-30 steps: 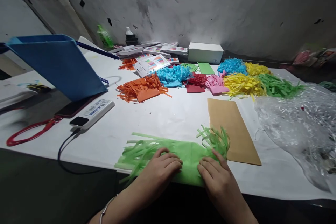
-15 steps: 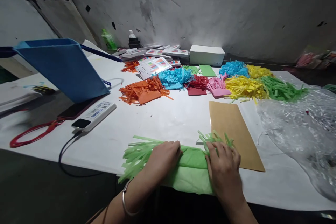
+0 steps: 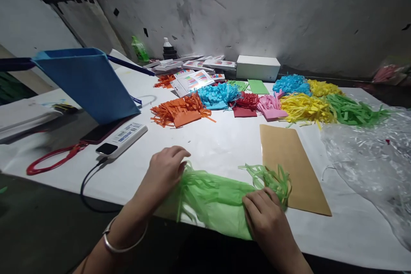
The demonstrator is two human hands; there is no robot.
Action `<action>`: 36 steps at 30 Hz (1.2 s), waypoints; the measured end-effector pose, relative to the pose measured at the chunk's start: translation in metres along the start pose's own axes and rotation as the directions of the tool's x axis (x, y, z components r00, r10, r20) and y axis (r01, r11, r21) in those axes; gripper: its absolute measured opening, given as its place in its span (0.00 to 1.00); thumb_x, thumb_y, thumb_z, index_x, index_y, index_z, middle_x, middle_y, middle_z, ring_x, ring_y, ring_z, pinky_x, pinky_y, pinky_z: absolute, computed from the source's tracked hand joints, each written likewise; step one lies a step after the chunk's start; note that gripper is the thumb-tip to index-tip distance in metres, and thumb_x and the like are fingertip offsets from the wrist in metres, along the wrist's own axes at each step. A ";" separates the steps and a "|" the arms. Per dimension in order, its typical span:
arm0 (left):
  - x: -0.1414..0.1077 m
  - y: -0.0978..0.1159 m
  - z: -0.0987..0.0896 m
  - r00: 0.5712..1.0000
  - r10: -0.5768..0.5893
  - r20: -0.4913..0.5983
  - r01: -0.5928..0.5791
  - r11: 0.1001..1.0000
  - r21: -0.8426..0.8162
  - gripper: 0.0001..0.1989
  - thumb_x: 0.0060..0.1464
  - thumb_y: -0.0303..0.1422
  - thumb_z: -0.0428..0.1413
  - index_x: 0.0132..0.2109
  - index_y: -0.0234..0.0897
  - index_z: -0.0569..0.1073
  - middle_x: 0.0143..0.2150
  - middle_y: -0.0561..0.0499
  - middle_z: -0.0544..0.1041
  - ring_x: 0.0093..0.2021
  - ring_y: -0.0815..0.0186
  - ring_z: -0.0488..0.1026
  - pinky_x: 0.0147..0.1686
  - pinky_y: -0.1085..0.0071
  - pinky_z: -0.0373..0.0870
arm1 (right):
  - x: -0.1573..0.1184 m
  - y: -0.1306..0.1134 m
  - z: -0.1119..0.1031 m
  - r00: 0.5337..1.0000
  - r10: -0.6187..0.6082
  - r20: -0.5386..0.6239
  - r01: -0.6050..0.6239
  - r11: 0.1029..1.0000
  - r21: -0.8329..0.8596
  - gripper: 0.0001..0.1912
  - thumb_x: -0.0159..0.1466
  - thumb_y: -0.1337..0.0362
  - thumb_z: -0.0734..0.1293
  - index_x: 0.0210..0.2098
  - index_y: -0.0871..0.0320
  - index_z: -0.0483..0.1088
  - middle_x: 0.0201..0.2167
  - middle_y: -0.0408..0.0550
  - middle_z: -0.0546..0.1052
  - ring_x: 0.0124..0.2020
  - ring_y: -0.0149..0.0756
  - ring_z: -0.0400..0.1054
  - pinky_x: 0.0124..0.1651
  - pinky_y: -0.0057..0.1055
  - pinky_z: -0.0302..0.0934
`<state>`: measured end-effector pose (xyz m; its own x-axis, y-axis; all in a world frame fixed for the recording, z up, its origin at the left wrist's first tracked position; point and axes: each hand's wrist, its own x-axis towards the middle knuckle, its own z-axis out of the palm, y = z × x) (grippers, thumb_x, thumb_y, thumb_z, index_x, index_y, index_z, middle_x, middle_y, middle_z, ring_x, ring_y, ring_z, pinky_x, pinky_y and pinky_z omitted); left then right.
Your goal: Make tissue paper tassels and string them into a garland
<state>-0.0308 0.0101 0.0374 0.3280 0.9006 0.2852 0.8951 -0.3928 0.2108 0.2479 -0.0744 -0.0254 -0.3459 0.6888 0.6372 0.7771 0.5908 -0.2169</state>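
Note:
A sheet of thin green tissue paper (image 3: 221,205) with fringed ends lies at the table's front edge, its near side reaching the edge. My left hand (image 3: 165,169) is at its left end, fingers bent and closed at the loose strips; the fingertips are partly hidden. My right hand (image 3: 265,214) presses its curled fingers on the right part of the paper, with the cut green strips (image 3: 269,177) bunched just beyond it. Those strips overlap a brown cardboard sheet (image 3: 293,171) on the right.
Behind lie fringed bundles in orange (image 3: 186,117), blue (image 3: 218,94), red (image 3: 245,105), pink (image 3: 271,107), yellow (image 3: 306,107) and green (image 3: 356,109). Clear plastic (image 3: 359,162) covers the right side. A blue stand (image 3: 90,81) and a white corded device (image 3: 123,139) sit on the left.
My left hand has moved left along the paper to its fringed end, and the strips there are drawn inward. My right hand has shifted slightly toward me, uncovering more of the right-hand strips.

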 end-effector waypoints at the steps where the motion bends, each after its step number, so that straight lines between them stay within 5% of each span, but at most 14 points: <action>1: -0.003 0.005 0.001 0.994 0.057 -0.090 -0.056 0.998 0.009 0.09 0.60 0.28 0.52 0.46 0.38 0.74 0.48 0.42 0.77 0.48 0.52 0.73 0.47 0.57 0.68 | 0.001 0.000 -0.001 1.000 0.008 -0.009 -0.008 1.000 0.018 0.12 0.69 0.76 0.59 0.39 0.61 0.73 0.32 0.47 0.76 0.36 0.36 0.69 0.54 0.40 0.56; 4: -0.015 0.039 0.018 0.926 0.359 -0.113 -0.369 0.926 -0.078 0.12 0.60 0.34 0.57 0.50 0.40 0.72 0.51 0.44 0.76 0.50 0.54 0.70 0.51 0.56 0.65 | 0.003 -0.004 -0.006 0.999 0.016 -0.049 -0.012 0.997 0.081 0.10 0.68 0.76 0.60 0.42 0.62 0.72 0.34 0.48 0.77 0.36 0.36 0.70 0.54 0.40 0.57; 7: -0.024 0.070 0.041 0.864 0.495 -0.090 -0.503 0.857 -0.108 0.05 0.62 0.28 0.55 0.44 0.40 0.73 0.44 0.49 0.78 0.46 0.58 0.70 0.51 0.57 0.61 | 0.002 -0.006 -0.008 1.000 -0.009 -0.015 0.011 0.997 0.083 0.09 0.69 0.73 0.61 0.44 0.61 0.72 0.36 0.49 0.78 0.39 0.38 0.71 0.56 0.43 0.54; 14: -0.038 0.062 0.054 0.859 0.504 -0.089 -0.512 0.846 -0.150 0.05 0.66 0.30 0.53 0.42 0.41 0.74 0.36 0.53 0.78 0.41 0.61 0.70 0.52 0.57 0.54 | -0.014 0.002 -0.011 0.998 -0.043 0.055 0.044 0.999 -0.026 0.20 0.75 0.70 0.50 0.39 0.59 0.73 0.35 0.48 0.78 0.41 0.37 0.71 0.60 0.43 0.49; 20: -0.040 0.061 0.050 0.944 0.328 0.031 -0.319 0.934 -0.158 0.06 0.64 0.29 0.54 0.37 0.40 0.73 0.40 0.53 0.78 0.43 0.60 0.70 0.49 0.58 0.55 | -0.009 0.002 -0.015 0.982 0.186 0.029 -0.186 0.982 0.000 0.17 0.73 0.63 0.56 0.32 0.54 0.72 0.42 0.47 0.77 0.49 0.43 0.69 0.59 0.47 0.48; 25: -0.027 0.068 0.050 0.982 0.124 0.142 -0.121 0.992 -0.030 0.07 0.60 0.30 0.56 0.32 0.37 0.73 0.39 0.49 0.76 0.40 0.58 0.69 0.44 0.57 0.59 | 0.000 0.002 -0.005 0.932 0.362 -0.022 -0.360 0.917 -0.171 0.16 0.72 0.63 0.58 0.30 0.55 0.70 0.40 0.50 0.77 0.47 0.46 0.69 0.56 0.49 0.50; 31: -0.022 0.070 0.054 0.987 0.122 0.103 -0.123 0.992 0.006 0.03 0.56 0.28 0.59 0.35 0.37 0.72 0.39 0.48 0.76 0.39 0.57 0.69 0.44 0.55 0.62 | 0.000 0.000 -0.007 0.996 0.087 0.016 -0.085 0.992 -0.094 0.11 0.71 0.69 0.59 0.37 0.55 0.73 0.37 0.48 0.78 0.45 0.43 0.69 0.53 0.44 0.49; 36: -0.027 0.069 0.054 0.930 0.364 -0.054 -0.367 0.925 -0.095 0.06 0.55 0.30 0.62 0.38 0.41 0.71 0.44 0.50 0.76 0.47 0.57 0.69 0.59 0.49 0.54 | 0.001 0.001 -0.009 0.997 0.068 0.040 -0.068 0.998 -0.010 0.14 0.70 0.73 0.59 0.30 0.57 0.70 0.26 0.42 0.74 0.36 0.37 0.68 0.49 0.41 0.49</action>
<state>0.0382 -0.0310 -0.0060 0.6143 0.6847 0.3921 0.6789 -0.7119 0.1795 0.2533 -0.0767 -0.0188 -0.3126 0.7436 0.5911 0.8042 0.5383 -0.2519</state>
